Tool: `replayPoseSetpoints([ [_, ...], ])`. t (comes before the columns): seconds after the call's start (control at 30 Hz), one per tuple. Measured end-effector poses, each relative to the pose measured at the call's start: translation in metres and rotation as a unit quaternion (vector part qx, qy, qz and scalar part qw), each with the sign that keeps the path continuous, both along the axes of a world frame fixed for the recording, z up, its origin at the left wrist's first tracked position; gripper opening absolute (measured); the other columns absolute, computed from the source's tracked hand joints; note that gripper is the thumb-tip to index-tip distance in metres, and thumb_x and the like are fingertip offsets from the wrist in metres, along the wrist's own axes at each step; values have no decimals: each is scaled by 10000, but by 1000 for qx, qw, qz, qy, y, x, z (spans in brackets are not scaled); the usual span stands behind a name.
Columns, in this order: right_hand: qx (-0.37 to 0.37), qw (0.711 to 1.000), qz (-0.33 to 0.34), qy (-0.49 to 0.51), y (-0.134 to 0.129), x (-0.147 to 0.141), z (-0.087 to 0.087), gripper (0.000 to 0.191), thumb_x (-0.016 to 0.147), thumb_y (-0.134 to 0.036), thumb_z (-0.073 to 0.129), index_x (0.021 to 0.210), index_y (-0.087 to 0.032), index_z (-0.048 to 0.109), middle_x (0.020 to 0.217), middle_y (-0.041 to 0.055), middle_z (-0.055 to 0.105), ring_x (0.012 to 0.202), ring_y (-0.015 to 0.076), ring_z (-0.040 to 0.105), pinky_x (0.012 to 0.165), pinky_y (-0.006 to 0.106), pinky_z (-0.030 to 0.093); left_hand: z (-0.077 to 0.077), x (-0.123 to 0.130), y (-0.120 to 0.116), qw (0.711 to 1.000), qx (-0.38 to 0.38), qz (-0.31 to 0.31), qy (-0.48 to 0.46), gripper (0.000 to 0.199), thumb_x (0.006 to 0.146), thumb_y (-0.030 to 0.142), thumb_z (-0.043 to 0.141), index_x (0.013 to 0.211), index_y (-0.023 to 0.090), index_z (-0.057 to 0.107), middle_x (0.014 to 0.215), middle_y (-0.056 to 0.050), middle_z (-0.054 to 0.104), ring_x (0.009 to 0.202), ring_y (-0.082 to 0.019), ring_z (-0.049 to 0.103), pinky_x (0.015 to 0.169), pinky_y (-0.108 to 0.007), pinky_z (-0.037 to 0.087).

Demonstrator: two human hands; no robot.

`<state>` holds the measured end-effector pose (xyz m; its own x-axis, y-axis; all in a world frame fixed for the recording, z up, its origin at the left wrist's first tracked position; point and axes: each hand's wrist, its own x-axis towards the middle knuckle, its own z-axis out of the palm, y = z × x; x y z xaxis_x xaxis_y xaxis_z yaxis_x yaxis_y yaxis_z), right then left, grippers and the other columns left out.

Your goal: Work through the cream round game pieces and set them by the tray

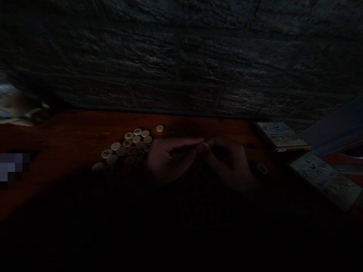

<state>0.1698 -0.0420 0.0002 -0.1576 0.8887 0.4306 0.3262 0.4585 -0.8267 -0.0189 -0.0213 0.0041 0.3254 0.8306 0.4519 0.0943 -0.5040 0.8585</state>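
Observation:
My left hand [170, 158] and my right hand [234, 162] meet over the dark wooden table. A small round Chinese chess piece [204, 144] is pinched where their fingertips come together; little more than its pale edge shows. Left of my left hand lies a flat cluster of pale round Chinese chess pieces [128, 143], some with dark characters facing up and others blank. One loose piece [160, 128] rests behind the cluster, and another piece [262, 169] lies right of my right hand. Deep shadow hides the table below my hands.
Two printed boxes, a back one [279, 134] and a nearer one [326, 179], lie on the right. A stone-block wall [176, 56] rises behind the wooden table [93, 128]. At the far left stands a pale, blurred object [17, 104].

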Motion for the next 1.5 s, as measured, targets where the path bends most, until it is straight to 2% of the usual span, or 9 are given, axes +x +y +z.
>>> replayPoseSetpoints([
  [0.17, -13, 1000, 20, 14, 1, 1, 0, 270, 1019, -412, 635, 860, -195, 666, 765, 1, 675, 697, 136, 627, 632, 264, 488, 0, 2, 1, 1000, 22, -4, -10, 257, 875, 150, 751, 1120, 198, 815, 1084, -70, 830, 936, -188, 801, 810, -269, 669],
  [0.3, -19, 999, 28, 21, 1, 1, 1, 239, 1020, -386, 639, 874, -200, 674, 780, -4, 693, 701, 130, 623, 640, 257, 481, -1, 3, 3, 1000, 24, -2, -17, 252, 874, 158, 777, 1116, 216, 813, 1070, -66, 824, 923, -185, 793, 795, -277, 666],
  [0.4, -27, 999, 29, 33, 1, 0, 3, 230, 1031, -362, 610, 883, -200, 678, 794, -2, 707, 705, 128, 625, 639, 254, 480, -1, 2, 4, 999, 37, -2, -6, 238, 893, 192, 778, 1126, 229, 809, 1088, -63, 818, 951, -185, 784, 845, -290, 656],
  [0.57, -28, 998, 39, 49, 3, -2, 4, 217, 1015, -352, 618, 876, -197, 678, 794, 3, 707, 726, 138, 652, 664, 263, 504, -1, 0, 5, 998, 67, 8, 15, 237, 916, 189, 750, 1147, 210, 801, 1107, -78, 807, 994, -185, 769, 854, -278, 641],
  [0.7, -32, 997, 45, 47, 1, -1, 4, 187, 982, -357, 677, 886, -197, 689, 810, 8, 729, 738, 145, 676, 663, 261, 521, -2, 2, 5, 1000, 19, 17, -4, 179, 920, 216, 751, 1090, 211, 805, 1062, -62, 824, 926, -179, 787, 802, -261, 644],
  [0.83, -25, 998, 49, 8, -2, -2, 5, 145, 979, -334, 701, 929, -199, 718, 804, -1, 737, 722, 135, 681, 654, 247, 524, 1, 3, 6, 1000, -7, 23, -15, 73, 912, 218, 744, 956, 203, 800, 893, -31, 831, 783, -166, 786, 683, -230, 630],
  [1.03, -44, 998, 25, 29, 0, -5, 5, 267, 973, -458, 708, 940, -200, 766, 842, 24, 774, 744, 152, 710, 671, 268, 546, 0, 3, 9, 997, -56, 17, -59, 120, 925, 290, 743, 944, 187, 800, 845, -37, 830, 711, -170, 787, 624, -239, 641],
  [1.23, -78, 993, 18, 91, 5, -6, 4, 373, 943, -532, 721, 804, -188, 756, 700, 10, 723, 657, 135, 680, 610, 242, 528, -5, 4, 9, 993, -80, -28, -82, 244, 860, 219, 809, 1101, 191, 790, 965, -59, 844, 815, -191, 815, 753, -290, 683],
  [1.5, -100, 990, 9, 99, 5, -7, 4, 442, 916, -601, 715, 751, -191, 715, 671, 3, 694, 599, 126, 627, 554, 241, 496, -5, 5, 6, 994, -73, -41, -72, 247, 828, 169, 823, 1071, 178, 777, 929, -53, 841, 813, -189, 811, 765, -291, 676],
])
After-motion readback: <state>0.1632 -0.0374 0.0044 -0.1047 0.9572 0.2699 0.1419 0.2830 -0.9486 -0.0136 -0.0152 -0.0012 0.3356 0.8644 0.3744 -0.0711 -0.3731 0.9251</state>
